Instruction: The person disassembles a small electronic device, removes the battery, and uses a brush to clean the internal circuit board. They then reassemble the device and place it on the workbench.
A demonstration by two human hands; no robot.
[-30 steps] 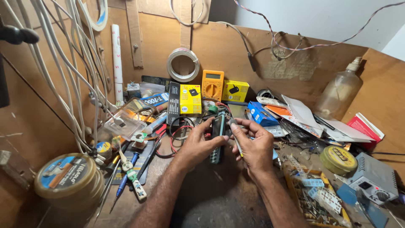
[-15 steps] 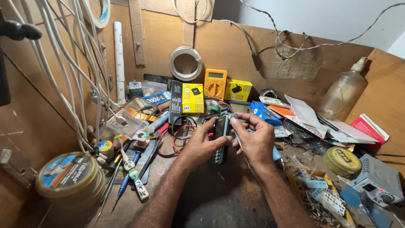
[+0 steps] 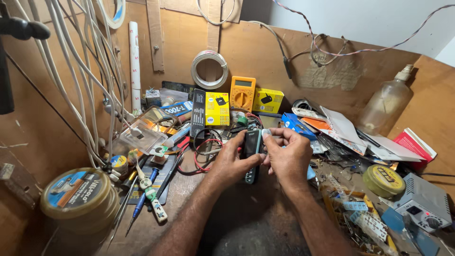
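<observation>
A small dark mobile phone with a teal edge [image 3: 250, 154] stands upright at the middle of the wooden workbench [image 3: 156, 223]. My left hand [image 3: 231, 162] grips its left side and back. My right hand [image 3: 287, 154] holds its right edge, fingers curled over the top, pinching something small and pale at the upper corner. Both hands touch the phone. Its lower end shows below my left thumb.
Red and black probe leads [image 3: 201, 154] lie left of the hands. Behind them are an orange multimeter [image 3: 242, 93], yellow boxes [image 3: 217, 108], a wire coil [image 3: 209, 69]. A round tin [image 3: 78, 195] and screwdrivers [image 3: 142, 201] lie left; a plastic bottle [image 3: 386, 102], yellow tin [image 3: 383, 180], grey unit [image 3: 423, 203] right.
Both hands have stayed on the phone. My right-hand fingers have shifted up to its top corner, and the phone now stands more upright.
</observation>
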